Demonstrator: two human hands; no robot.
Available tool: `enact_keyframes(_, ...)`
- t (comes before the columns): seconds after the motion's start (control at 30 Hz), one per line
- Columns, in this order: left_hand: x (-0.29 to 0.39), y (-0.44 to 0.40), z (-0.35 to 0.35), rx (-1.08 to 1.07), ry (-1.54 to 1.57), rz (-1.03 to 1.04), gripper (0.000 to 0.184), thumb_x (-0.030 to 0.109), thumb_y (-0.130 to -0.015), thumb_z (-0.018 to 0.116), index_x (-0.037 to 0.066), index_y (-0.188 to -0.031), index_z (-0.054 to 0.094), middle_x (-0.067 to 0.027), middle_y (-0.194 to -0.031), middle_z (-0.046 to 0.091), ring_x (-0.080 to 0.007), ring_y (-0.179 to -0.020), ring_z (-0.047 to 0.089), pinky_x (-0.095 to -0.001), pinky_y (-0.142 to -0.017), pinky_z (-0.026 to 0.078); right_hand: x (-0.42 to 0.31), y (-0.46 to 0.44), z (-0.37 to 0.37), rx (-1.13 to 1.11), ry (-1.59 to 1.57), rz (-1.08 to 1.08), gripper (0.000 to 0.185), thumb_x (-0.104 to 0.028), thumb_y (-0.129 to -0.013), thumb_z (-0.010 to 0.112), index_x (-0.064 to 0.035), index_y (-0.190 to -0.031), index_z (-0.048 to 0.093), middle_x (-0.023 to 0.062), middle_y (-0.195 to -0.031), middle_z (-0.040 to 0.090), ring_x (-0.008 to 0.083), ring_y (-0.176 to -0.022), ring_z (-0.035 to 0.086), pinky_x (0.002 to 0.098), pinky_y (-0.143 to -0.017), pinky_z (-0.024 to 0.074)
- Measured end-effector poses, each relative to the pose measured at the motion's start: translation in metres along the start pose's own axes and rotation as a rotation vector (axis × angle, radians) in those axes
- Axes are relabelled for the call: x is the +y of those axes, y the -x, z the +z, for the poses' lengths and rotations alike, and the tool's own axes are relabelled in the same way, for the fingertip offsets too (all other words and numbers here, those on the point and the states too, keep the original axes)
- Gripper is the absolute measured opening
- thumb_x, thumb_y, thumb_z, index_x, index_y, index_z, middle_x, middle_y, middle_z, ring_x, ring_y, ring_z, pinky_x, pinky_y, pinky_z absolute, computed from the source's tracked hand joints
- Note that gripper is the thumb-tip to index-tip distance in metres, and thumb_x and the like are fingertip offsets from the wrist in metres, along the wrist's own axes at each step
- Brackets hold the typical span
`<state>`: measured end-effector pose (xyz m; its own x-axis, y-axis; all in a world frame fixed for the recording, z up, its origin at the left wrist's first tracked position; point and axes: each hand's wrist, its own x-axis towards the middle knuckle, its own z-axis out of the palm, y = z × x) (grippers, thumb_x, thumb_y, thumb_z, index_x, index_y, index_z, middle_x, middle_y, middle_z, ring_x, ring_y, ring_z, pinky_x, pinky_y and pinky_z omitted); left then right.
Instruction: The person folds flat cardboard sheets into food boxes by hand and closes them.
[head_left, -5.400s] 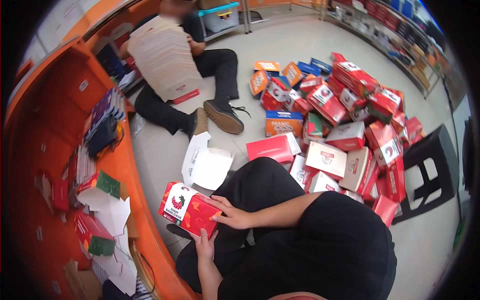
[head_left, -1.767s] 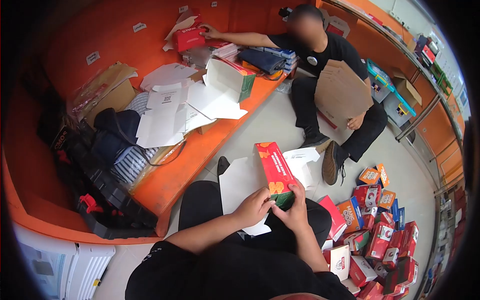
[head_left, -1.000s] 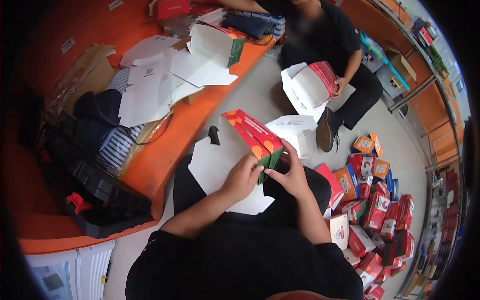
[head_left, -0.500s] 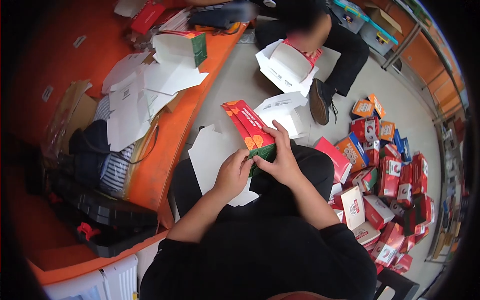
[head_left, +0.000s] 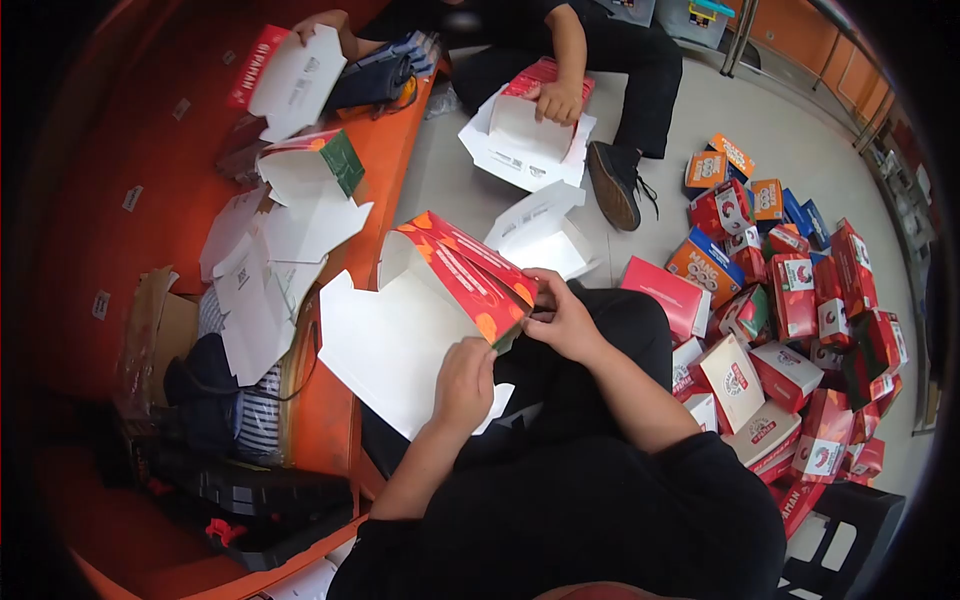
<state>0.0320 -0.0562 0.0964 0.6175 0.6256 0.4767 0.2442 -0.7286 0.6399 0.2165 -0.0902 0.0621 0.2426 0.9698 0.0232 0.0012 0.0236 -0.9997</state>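
A partly folded red carton (head_left: 462, 272) with orange patterns is tilted over my lap, its white inside and large white flap spread to the left. My left hand (head_left: 466, 385) is closed on the carton's near lower corner, with the fingertips partly hidden. My right hand (head_left: 562, 318) pinches the right end of the same carton, thumb and fingers bent around its edge. Between the hands a bit of green panel shows. Just beyond it, another white unfolded carton (head_left: 545, 235) lies on the floor.
Across from me, a person's hand (head_left: 560, 100) rests on another open carton (head_left: 525, 130); their other hand (head_left: 335, 30) holds a carton (head_left: 300, 85) over the orange bench (head_left: 340, 400). Several finished boxes (head_left: 795, 300) are heaped on the floor at right. A black case (head_left: 250, 500) lies at lower left.
My carton has moved left and turned, showing more of its white inside. Both hands still hold it. The other person now holds a second carton at the bench.
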Motion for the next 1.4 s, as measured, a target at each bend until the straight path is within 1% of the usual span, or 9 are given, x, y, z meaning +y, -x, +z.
enact_keyframes(0.2, 0.009, -0.002, -0.01, -0.025, 0.028, 0.002, 0.006, -0.001, -0.08, 0.051, 0.001, -0.085, 0.048, -0.016, -0.079, 0.05, -0.0354, -0.073, 0.049, -0.0429, -0.066, 0.04, 0.007, -0.004, 0.017, 0.157, -0.146, -0.149, 0.061, -0.005, -0.076, 0.065, -0.0061, -0.127, 0.033, 0.0109, -0.12, 0.045, 0.0203, -0.105, 0.052, 0.0344, -0.09, 0.0441)
enact_keyframes(0.5, -0.001, -0.012, -0.04, -0.231, -0.062, 0.151, 0.019, -0.003, -0.072, 0.049, 0.005, -0.088, 0.056, -0.0103, -0.087, 0.055, -0.0309, -0.079, 0.053, -0.0399, -0.07, 0.042, -0.02, 0.005, -0.01, -0.159, -0.062, 0.048, 0.074, -0.002, -0.079, 0.058, -0.0096, -0.14, 0.017, 0.0139, -0.126, 0.039, 0.0187, -0.104, 0.052, 0.0292, -0.085, 0.0446)
enact_keyframes(0.57, -0.003, -0.008, -0.036, -0.241, 0.024, 0.203, 0.017, -0.003, -0.072, 0.049, 0.003, -0.086, 0.056, -0.0117, -0.085, 0.056, -0.0314, -0.08, 0.054, -0.0396, -0.072, 0.042, -0.006, 0.01, -0.011, -0.187, -0.268, 0.132, 0.077, 0.001, -0.076, 0.057, -0.0088, -0.141, 0.015, 0.0128, -0.126, 0.041, 0.0174, -0.104, 0.051, 0.0288, -0.084, 0.0451)
enact_keyframes(0.77, 0.006, -0.005, -0.028, -0.235, 0.155, -0.234, 0.025, 0.016, -0.08, 0.056, 0.0, -0.098, 0.051, -0.0203, -0.089, 0.059, -0.0376, -0.083, 0.057, -0.044, -0.07, 0.044, 0.011, 0.036, 0.039, -0.046, -0.5, 0.211, 0.057, 0.001, -0.08, 0.056, -0.0044, -0.131, 0.032, 0.0051, -0.113, 0.052, 0.0107, -0.096, 0.055, 0.0215, -0.075, 0.0479)
enact_keyframes(0.93, 0.014, -0.013, -0.038, -0.433, -0.1, -0.393, 0.034, 0.027, -0.087, 0.052, -0.001, -0.106, 0.05, -0.023, -0.083, 0.06, -0.0361, -0.08, 0.06, -0.0409, -0.068, 0.046, 0.023, 0.043, 0.048, 0.019, -0.529, 0.353, 0.034, -0.006, -0.085, 0.056, -0.006, -0.116, 0.043, 0.0028, -0.102, 0.057, 0.0106, -0.088, 0.059, 0.0301, -0.075, 0.0518)
enact_keyframes(1.03, 0.014, -0.001, -0.044, -0.361, 0.158, -0.352, 0.026, 0.023, -0.086, 0.052, 0.004, -0.104, 0.053, -0.019, -0.081, 0.062, -0.0356, -0.077, 0.06, -0.0445, -0.066, 0.045, 0.027, 0.039, 0.039, 0.127, -0.523, 0.395, 0.021, -0.013, -0.088, 0.054, -0.008, -0.107, 0.048, 0.0021, -0.096, 0.06, 0.0121, -0.089, 0.059, 0.0341, -0.077, 0.052)
enact_keyframes(1.27, 0.034, 0.02, -0.121, -0.365, 0.141, -0.132, 0.022, 0.026, -0.086, 0.055, 0.008, -0.097, 0.061, -0.0082, -0.086, 0.062, -0.0265, -0.089, 0.057, -0.05, -0.1, 0.023, 0.017, 0.025, 0.012, 0.321, -0.651, 0.15, 0.024, -0.014, -0.09, 0.05, -0.0084, -0.113, 0.047, 0.0055, -0.105, 0.058, 0.0168, -0.092, 0.06, 0.0307, -0.074, 0.0534)
enact_keyframes(1.33, 0.037, 0.031, -0.143, -0.253, 0.082, -0.2, 0.016, 0.023, -0.085, 0.057, 0.01, -0.091, 0.063, -0.0036, -0.085, 0.061, -0.0213, -0.09, 0.056, -0.0573, -0.101, 0.017, 0.023, 0.013, -0.006, 0.343, -0.592, 0.184, 0.022, -0.014, -0.088, 0.052, -0.0111, -0.11, 0.048, 0.0014, -0.106, 0.056, 0.0142, -0.102, 0.051, 0.0464, -0.085, 0.0461)
enact_keyframes(1.4, 0.031, 0.045, -0.154, -0.165, -0.021, -0.276, 0.012, 0.018, -0.084, 0.057, 0.009, -0.09, 0.062, -0.0042, -0.084, 0.059, -0.0227, -0.087, 0.055, -0.0476, -0.094, 0.029, 0.014, 0.0, -0.011, 0.362, -0.581, 0.209, 0.018, -0.016, -0.088, 0.052, -0.0139, -0.105, 0.048, -0.0013, -0.101, 0.054, 0.0119, -0.097, 0.05, 0.0514, -0.089, 0.0407)
